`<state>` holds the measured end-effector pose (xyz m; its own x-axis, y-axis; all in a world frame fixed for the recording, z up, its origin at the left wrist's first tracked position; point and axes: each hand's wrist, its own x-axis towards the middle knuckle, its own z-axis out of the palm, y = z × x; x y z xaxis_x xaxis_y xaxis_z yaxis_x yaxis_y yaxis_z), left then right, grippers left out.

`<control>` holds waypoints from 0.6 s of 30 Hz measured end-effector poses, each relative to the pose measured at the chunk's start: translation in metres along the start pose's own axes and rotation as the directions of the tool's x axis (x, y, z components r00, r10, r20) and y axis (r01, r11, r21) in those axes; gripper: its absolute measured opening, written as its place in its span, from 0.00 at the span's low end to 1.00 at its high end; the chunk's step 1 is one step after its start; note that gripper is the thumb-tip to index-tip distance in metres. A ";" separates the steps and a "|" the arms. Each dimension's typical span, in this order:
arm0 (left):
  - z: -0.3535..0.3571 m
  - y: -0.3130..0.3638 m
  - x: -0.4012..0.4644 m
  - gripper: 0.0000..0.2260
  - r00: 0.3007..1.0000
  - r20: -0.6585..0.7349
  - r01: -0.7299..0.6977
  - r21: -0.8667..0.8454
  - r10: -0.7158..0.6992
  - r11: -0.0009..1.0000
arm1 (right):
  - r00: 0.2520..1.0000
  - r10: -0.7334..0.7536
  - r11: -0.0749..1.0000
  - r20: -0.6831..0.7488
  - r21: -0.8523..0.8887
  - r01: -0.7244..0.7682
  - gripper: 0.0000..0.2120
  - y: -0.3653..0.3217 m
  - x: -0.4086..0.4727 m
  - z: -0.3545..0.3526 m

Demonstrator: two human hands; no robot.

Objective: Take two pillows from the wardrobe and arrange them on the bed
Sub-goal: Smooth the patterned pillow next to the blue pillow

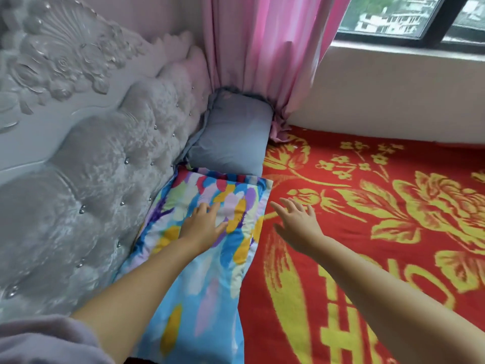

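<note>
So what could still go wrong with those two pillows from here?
1. The left hand presses flat on the colourful pillow; a push could slide it off line along the headboard.
2. The grey pillow sits wedged in the corner against the pink curtain, so shifting it might drag the curtain hem.
3. The right hand hovers open over the red blanket and could rumple it.

One view only, from the person's head, facing forward and steeply down along both outstretched forearms. It sits close: the left hand [203,227] and right hand [296,223] lie near the middle of the picture, with the arms running back to the bottom edge. Beyond the hands the view reaches the corner where a pink curtain [265,53] hangs. Left of the left hand stands a tufted headboard [86,158]; up and right of the right hand shows a window [420,19]. Wide-angle bending curves the edges.
</note>
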<state>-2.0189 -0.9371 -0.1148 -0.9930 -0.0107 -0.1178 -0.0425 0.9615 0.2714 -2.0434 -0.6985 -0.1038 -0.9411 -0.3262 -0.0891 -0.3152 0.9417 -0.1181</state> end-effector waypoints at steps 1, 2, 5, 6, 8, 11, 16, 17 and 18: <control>0.001 0.014 -0.010 0.26 1.000 -0.017 0.015 0.001 -0.015 1.000 | 1.000 -0.011 1.000 -0.006 0.008 0.011 0.27 0.012 -0.010 -0.006; 0.002 0.029 -0.021 0.26 0.999 -0.029 0.041 -0.008 -0.041 0.999 | 0.999 -0.031 0.999 -0.009 0.011 0.031 0.27 0.025 -0.022 -0.011; 0.005 0.073 -0.057 0.25 0.991 -0.045 0.123 -0.036 -0.124 0.992 | 0.995 -0.095 0.995 -0.001 -0.022 0.095 0.27 0.060 -0.057 -0.028; 0.006 0.088 -0.070 0.25 0.989 -0.049 0.140 -0.047 -0.143 0.989 | 0.993 -0.116 0.992 0.016 -0.040 0.117 0.28 0.071 -0.069 -0.034; 0.006 0.112 -0.094 0.24 0.984 -0.086 0.152 -0.058 -0.157 0.987 | 0.988 -0.153 0.986 0.027 -0.065 0.154 0.28 0.087 -0.087 -0.048; -0.004 0.130 -0.132 0.26 0.972 -0.141 0.174 -0.093 -0.186 0.980 | 0.975 -0.216 0.973 0.043 -0.070 0.219 0.29 0.096 -0.104 -0.068; -0.023 0.118 -0.207 0.24 0.919 -0.214 0.318 -0.094 -0.331 0.943 | 0.924 -0.381 0.920 0.023 -0.088 0.382 0.29 0.066 -0.125 -0.077; -0.025 0.115 -0.225 0.24 0.900 -0.224 0.358 -0.114 -0.374 0.927 | 0.909 -0.416 0.906 0.029 -0.070 0.417 0.29 0.056 -0.132 -0.076; -0.024 0.114 -0.245 0.24 0.879 -0.231 0.394 -0.137 -0.416 0.909 | 0.891 -0.453 0.889 0.037 -0.052 0.455 0.29 0.044 -0.140 -0.074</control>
<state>-1.7836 -0.8316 -0.0320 -0.8810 -0.4731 0.0044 -0.4451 0.8319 0.3313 -1.9342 -0.6050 -0.0235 -0.6908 -0.7203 -0.0624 -0.7144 0.6933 -0.0944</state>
